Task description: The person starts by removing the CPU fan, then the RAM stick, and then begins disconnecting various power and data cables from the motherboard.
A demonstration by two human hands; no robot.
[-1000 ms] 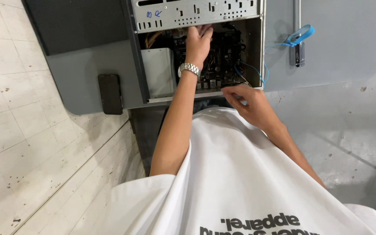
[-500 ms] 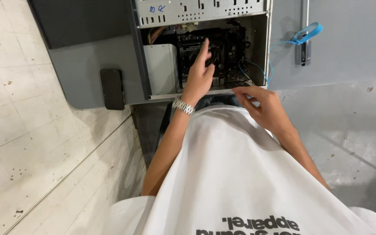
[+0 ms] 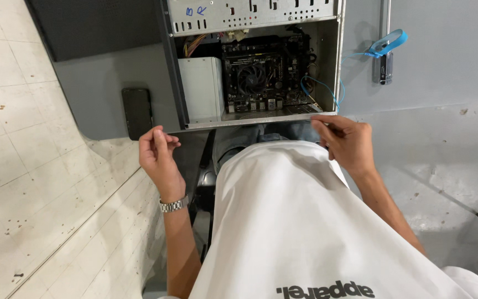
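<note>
The open case (image 3: 255,66) is lying on the grey table (image 3: 443,83), its near edge just beyond both hands. The left hand (image 3: 159,158) is hovering loosely curled and empty; the right hand (image 3: 347,144) is curling its fingers at the lower rim, though whether it is gripping is unclear. Being stiff sheet metal, it is probably heavy, with fragile board (image 3: 264,75) and wires (image 3: 322,91) inside, so the rims look the safest hold.
</note>
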